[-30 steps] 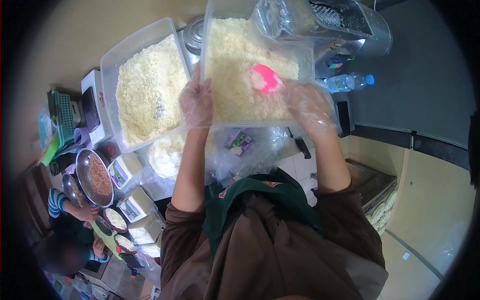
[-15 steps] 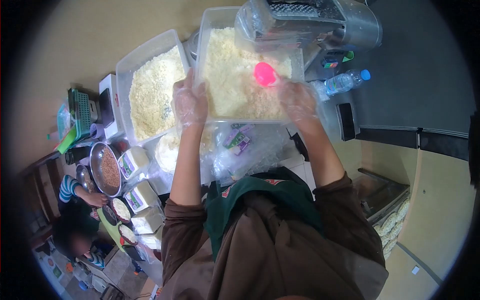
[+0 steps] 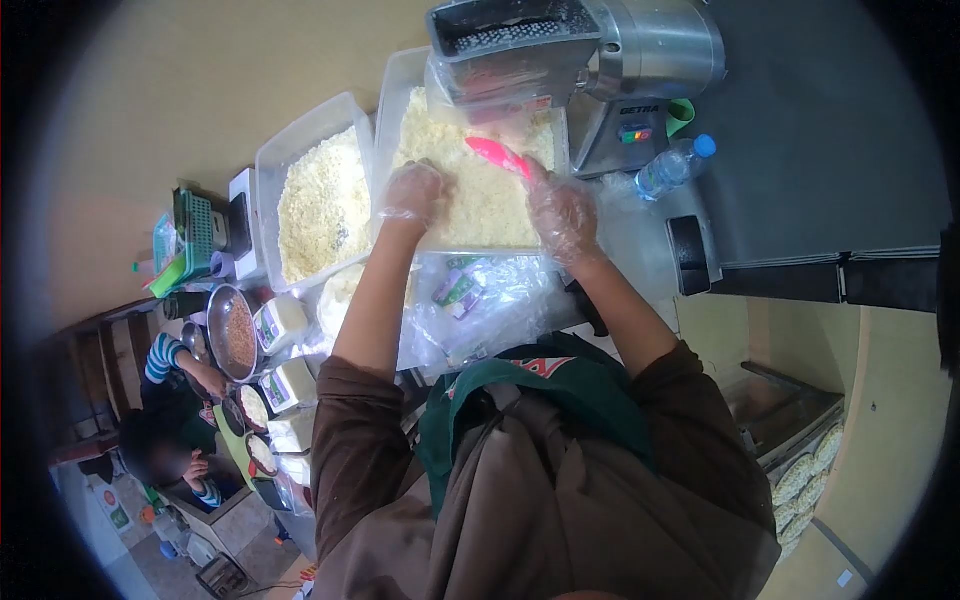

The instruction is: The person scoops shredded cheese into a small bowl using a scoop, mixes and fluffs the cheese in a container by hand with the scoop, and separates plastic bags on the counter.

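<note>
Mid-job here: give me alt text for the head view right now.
The clear-gloved right hand holds a bright pink tapered utensil over pale crumbs in a rectangular clear plastic tub, with the clear-gloved left hand over its left part. A silver metal machine stands at its far right; a second clear plastic tub of crumbs lies to its left.

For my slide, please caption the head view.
The gloved right hand holds a pink scoop over a tub of pale crumbs.

2 arms forward — gloved hands apart
</note>
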Action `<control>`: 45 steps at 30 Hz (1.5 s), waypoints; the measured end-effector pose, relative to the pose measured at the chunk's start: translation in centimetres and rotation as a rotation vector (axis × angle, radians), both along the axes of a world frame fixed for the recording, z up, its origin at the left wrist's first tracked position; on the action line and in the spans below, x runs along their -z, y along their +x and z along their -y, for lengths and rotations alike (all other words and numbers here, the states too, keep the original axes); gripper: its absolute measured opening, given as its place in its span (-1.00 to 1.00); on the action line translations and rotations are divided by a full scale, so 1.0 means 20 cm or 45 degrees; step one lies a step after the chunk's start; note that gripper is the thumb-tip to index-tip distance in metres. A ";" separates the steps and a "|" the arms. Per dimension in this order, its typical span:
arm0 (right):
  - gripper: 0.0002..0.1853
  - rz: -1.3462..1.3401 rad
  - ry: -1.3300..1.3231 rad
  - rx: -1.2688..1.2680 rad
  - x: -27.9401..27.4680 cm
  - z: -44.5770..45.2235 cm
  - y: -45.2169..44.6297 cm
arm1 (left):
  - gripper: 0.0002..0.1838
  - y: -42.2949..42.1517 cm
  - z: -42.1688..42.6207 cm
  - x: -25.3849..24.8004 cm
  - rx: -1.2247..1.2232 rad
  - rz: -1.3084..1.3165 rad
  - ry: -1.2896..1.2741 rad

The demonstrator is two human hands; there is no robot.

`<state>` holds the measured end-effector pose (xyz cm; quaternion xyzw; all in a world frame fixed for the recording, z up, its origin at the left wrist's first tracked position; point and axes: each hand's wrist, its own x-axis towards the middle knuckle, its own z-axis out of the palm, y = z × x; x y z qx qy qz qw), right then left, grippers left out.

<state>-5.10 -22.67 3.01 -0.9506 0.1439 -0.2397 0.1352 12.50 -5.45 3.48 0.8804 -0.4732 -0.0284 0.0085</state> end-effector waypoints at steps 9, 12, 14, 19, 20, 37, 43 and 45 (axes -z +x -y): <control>-0.62 0.005 0.089 -0.005 0.01 0.00 -0.01 | -0.63 -0.06 0.05 -0.17 -0.615 -0.559 -0.378; -0.60 -0.064 0.140 -0.002 0.01 0.01 0.01 | -0.67 0.00 0.04 -0.14 -0.689 -0.775 -0.651; -0.59 -0.086 0.146 -0.016 0.01 0.02 -0.01 | -0.65 -0.01 0.04 -0.18 -0.681 -0.853 -0.590; -0.57 -0.136 0.119 0.033 0.01 0.00 0.00 | -0.69 -0.03 -0.12 -0.33 -0.625 -0.766 -0.549; -0.60 -0.068 0.127 0.013 0.00 0.00 -0.01 | -0.69 -0.06 -0.17 -0.40 -0.670 -0.841 -0.697; -0.70 -0.231 -0.064 -0.054 -0.12 -0.03 0.08 | -0.90 -0.57 -0.69 0.04 -0.446 0.053 0.087; -0.77 -0.079 0.090 -0.788 -0.38 -0.46 -0.06 | -0.68 -0.65 -0.73 -0.07 -0.681 0.019 -0.020; -0.75 -0.402 0.757 -0.868 -0.05 -0.64 -0.03 | -0.59 -0.68 -0.76 -0.04 -0.744 0.053 -0.172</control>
